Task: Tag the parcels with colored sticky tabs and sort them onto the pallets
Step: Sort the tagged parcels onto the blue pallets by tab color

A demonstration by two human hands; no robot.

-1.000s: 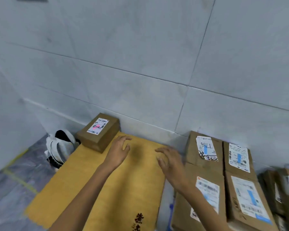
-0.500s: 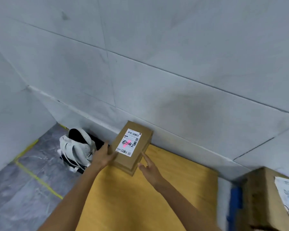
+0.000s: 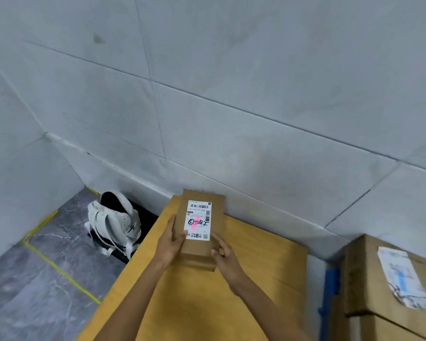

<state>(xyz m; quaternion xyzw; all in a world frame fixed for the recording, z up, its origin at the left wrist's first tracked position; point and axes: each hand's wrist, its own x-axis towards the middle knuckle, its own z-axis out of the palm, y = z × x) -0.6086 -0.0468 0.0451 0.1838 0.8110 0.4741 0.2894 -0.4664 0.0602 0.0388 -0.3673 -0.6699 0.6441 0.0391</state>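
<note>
A small brown cardboard parcel (image 3: 202,252) lies on the yellow board pallet (image 3: 256,279), its far end near the wall. Its white shipping label (image 3: 198,219) carries a pink sticky tab (image 3: 196,223). My left hand (image 3: 170,244) grips the parcel's left side, thumb on the label's lower corner. My right hand (image 3: 225,254) holds the parcel's right near corner with curled fingers. A second stack of brown parcels (image 3: 379,286) with a blue-tabbed label (image 3: 401,281) stands at the right.
A white backpack (image 3: 113,225) leans on the grey floor left of the pallet, by the wall corner. Yellow tape lines (image 3: 59,269) mark the floor. A blue pallet edge (image 3: 330,289) shows between the yellow board and the stacked parcels. The tiled wall runs just behind.
Both hands went from the bare board to the small parcel and now grasp it. The parcel has turned lengthwise toward me, and my view has swung left.
</note>
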